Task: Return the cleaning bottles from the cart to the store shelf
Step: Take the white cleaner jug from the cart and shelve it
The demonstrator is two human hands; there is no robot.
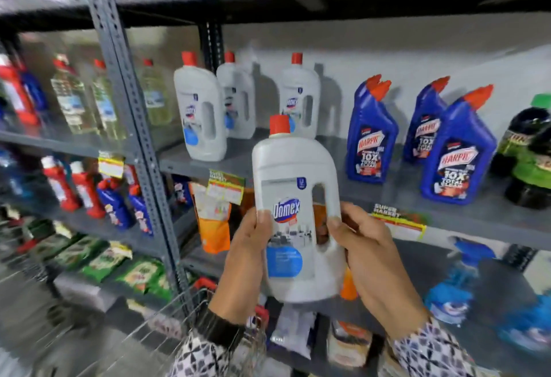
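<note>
I hold a white Domex bottle point(293, 206) with a red cap upright in front of the grey shelf point(465, 206). My left hand point(246, 250) grips its left side and my right hand point(368, 253) grips its handle side. Three matching white bottles point(200, 111) stand on the shelf behind it, at the left. A wire cart point(167, 332) shows at the bottom, below my left wrist.
Blue Harpic bottles point(371, 135) and black-green bottles point(530, 153) stand on the same shelf at the right. A perforated grey upright point(134, 114) splits the racks. Price tags point(225, 187) hang on the shelf edge. Pouches and bottles fill the lower shelves.
</note>
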